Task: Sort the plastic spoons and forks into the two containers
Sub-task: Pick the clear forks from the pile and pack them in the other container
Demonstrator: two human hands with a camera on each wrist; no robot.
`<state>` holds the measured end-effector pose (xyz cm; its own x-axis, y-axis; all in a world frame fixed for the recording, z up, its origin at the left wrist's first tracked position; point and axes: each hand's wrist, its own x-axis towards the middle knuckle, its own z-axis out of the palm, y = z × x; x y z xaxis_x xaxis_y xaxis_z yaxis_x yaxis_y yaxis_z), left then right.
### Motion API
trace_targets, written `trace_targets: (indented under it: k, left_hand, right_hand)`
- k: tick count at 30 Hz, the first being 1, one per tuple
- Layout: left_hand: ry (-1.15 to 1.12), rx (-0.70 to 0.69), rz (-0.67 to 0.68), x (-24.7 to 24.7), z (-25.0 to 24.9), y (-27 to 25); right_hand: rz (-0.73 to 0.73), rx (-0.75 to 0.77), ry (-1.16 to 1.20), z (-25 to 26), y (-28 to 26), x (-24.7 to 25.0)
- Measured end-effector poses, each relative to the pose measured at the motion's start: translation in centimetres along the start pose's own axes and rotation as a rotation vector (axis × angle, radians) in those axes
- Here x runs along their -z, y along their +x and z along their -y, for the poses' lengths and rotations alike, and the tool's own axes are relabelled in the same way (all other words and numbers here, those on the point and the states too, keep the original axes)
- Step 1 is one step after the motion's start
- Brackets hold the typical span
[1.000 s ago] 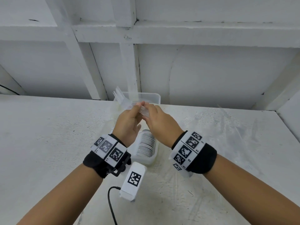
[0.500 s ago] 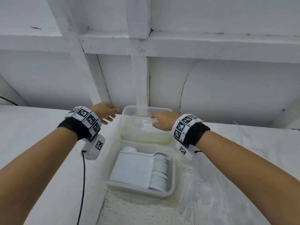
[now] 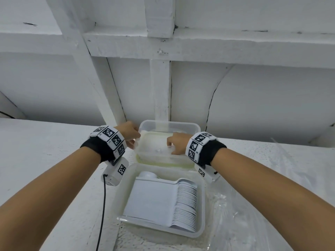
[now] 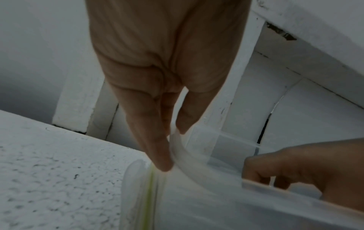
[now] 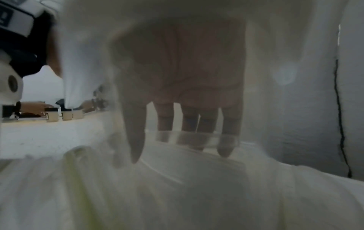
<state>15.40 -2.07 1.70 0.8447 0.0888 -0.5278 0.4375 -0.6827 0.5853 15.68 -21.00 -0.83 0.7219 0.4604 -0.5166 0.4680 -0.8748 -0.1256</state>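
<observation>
At the centre of the head view, the left hand (image 3: 129, 133) pinches the left rim of the far container (image 3: 169, 124), thumb inside and fingers (image 4: 157, 149) outside. The right hand (image 3: 176, 143) reaches into that container with fingers (image 5: 226, 144) curled downward; it seems to hold clear plastic forks (image 3: 163, 151), though blur hides the grip. Lower centre, the near container (image 3: 201, 205) holds a neat row of white spoons (image 3: 184, 203). Both containers sit on the white table (image 3: 45, 160).
</observation>
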Motion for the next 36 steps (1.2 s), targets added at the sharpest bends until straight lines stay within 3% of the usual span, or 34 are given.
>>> trace_targets:
  k: [13,17,21,27,31,36]
  left_hand:
    - [-0.032,-0.007,0.015,0.0,0.3,-0.5]
    - [0.131,-0.037,-0.028,0.1,0.2,-1.1]
    - [0.426,-0.157,-0.169,0.4,-1.3,-2.7]
    - [0.344,-0.453,-0.339,-2.3,-5.4,-8.8]
    - [0.287,-0.656,-0.274,-7.4,-9.4,-12.2]
    - [0.304,-0.737,-0.084,-15.2,-13.4,-13.0]
  right_hand:
    - [-0.019,0.068,0.226,0.8,0.2,-0.3]
    - [-0.1,0.076,0.278,0.4,-0.8,-0.2]
    - [-0.209,0.12,0.328,-1.3,-3.7,0.6]
    - [-0.383,0.097,0.325,-7.0,-11.6,1.1]
    - [-0.387,-0.023,0.341,-12.0,-16.7,-0.6]
    - [-0.352,-0.257,0.333,-18.0,-20.1,-4.4]
